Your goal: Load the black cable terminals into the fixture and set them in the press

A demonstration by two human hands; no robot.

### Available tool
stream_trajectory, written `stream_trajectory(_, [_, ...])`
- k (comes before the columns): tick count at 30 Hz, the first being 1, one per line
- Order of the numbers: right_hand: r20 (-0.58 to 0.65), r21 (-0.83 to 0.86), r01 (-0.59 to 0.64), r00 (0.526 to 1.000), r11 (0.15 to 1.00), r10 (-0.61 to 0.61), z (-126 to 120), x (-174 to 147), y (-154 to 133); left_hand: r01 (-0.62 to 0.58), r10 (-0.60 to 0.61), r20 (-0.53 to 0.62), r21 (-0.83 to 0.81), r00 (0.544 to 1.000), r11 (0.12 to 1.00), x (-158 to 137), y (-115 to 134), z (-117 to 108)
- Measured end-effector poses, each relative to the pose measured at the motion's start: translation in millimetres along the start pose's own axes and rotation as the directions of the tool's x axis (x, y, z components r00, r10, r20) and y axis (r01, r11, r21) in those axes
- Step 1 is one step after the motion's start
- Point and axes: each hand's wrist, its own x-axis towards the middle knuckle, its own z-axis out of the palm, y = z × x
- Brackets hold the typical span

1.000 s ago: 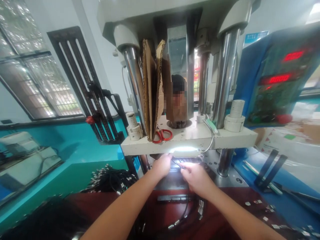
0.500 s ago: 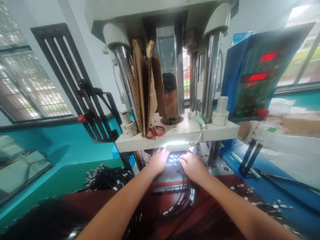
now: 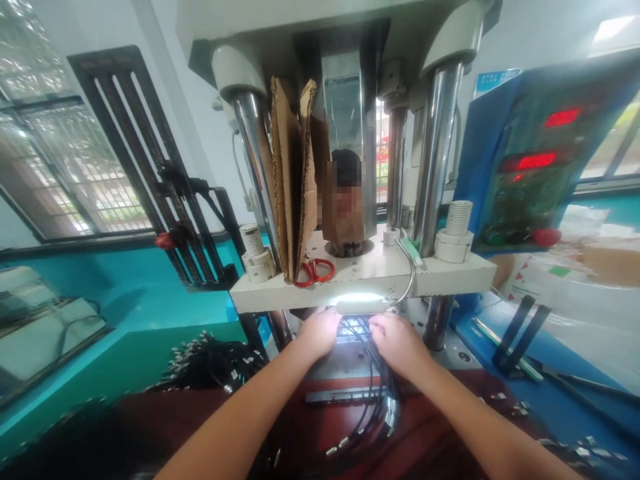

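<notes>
Workshop press (image 3: pixel 350 133), lamp-lit bed: left hand (image 3: pixel 320 331) and right hand (image 3: pixel 397 340) rest on black cables (image 3: pixel 377 373); grips apparently pinching, view unclear.

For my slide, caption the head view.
Both hands, left hand and right hand, seat black cables under a press.

I see both bare forearms reaching forward from the bottom edge and converging toward the middle. My left hand (image 3: pixel 320 331) lies palm down, knuckles up, fingers curled forward and out of sight. My right hand (image 3: pixel 397 341) sits just beside it, also palm down, wrist slightly bent inward (its fingertips are hidden too). The two hands are near each other, not touching, at about the same height.
</notes>
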Motion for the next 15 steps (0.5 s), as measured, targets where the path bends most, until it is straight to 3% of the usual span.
stream_trajectory(15, [0.013, -0.063, -0.058, 0.998, 0.996, 0.059, 0.8, 0.6, 6.5, 0.045, -0.044, 0.033, -0.046, 0.999, 0.998, 7.3, -0.6, -0.8])
